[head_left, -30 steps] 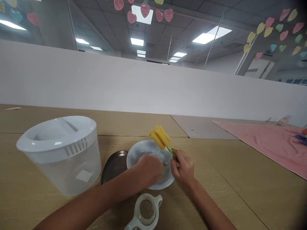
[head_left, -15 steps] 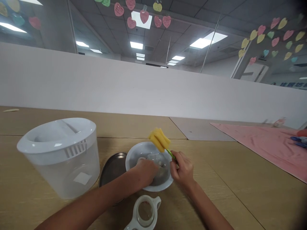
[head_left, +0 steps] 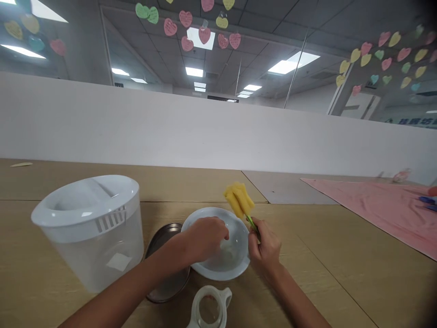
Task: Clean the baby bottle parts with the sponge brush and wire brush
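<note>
Bowl (head_left: 223, 275) here, under left hand (head_left: 206, 237): fingers curled, any hold hidden, can't tell. Right hand (head_left: 265, 248) just beside rim, closed round brush (head_left: 240, 200), head up! Step now: left hand's bowl work, apparently; brushing would call for lowering head past left.

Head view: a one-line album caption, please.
Right hand grips a yellow sponge brush; left hand is over a white bowl.
</note>
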The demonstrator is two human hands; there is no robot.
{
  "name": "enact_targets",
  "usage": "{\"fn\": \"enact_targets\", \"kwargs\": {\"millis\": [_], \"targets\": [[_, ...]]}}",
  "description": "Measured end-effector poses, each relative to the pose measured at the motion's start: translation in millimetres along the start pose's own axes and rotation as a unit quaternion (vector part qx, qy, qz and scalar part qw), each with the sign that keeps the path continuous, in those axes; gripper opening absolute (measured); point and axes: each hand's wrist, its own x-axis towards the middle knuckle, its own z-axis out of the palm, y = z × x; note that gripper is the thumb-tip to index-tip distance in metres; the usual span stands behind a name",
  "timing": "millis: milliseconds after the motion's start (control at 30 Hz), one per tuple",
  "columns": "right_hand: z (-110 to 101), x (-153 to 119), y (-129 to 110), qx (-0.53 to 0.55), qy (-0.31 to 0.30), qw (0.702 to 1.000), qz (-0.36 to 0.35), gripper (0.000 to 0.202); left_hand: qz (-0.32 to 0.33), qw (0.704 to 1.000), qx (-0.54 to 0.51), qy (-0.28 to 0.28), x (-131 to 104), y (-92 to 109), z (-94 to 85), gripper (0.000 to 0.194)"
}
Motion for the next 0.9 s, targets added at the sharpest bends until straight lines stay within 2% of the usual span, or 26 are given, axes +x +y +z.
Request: {"fn": "enact_targets", "kwargs": {"millis": [67, 233, 333, 467, 567, 667, 800, 867, 900], "targets": [[0, 0, 1, 0.000, -0.002, 1.000, 0.003, 0.024, 0.003, 0.999, -0.051, 0.016, -2, -6, -2.6, 0.043], [-1, -1, 1, -0.001, -0.005, 1.000, 0.000, 0.024, 0.014, 0.991, -0.134, 0.014, 1, -15, -3.7, 0.048], [-1, -1, 0, 0.002, -0.001, 1.000, 0.003, 0.023, 0.032, 0.977, -0.205, 0.042, 3, -13, -7.5, 0.039], [1, -2, -1, 0.009, 0.011, 1.000, 0.002, 0.023, -0.005, 0.938, -0.336, 0.081, 2, -8, -18.8, 0.025], [2, -3, -2, 0.023, 0.018, 1.000, 0.006, 0.023, -0.034, 0.906, -0.395, 0.149, 1, -8, -23.7, 0.018], [1, -4, -2, 0.042, 0.018, 0.999, 0.011, 0.023, -0.053, 0.895, -0.379, 0.227, 2, -10, -24.0, 0.014], [1, -3, -2, 0.040, 0.013, 0.999, -0.011, 0.024, -0.074, 0.903, -0.295, 0.303, 2, -12, -25.4, 0.019], [1, -4, -2, 0.039, 0.020, 0.999, -0.021, 0.026, -0.086, 0.918, -0.230, 0.312, 1, -13, -27.4, 0.023], [2, -4, -2, 0.040, 0.024, 0.999, -0.024, 0.026, -0.093, 0.929, -0.199, 0.299, 1, -13, -28.5, 0.026]]}}
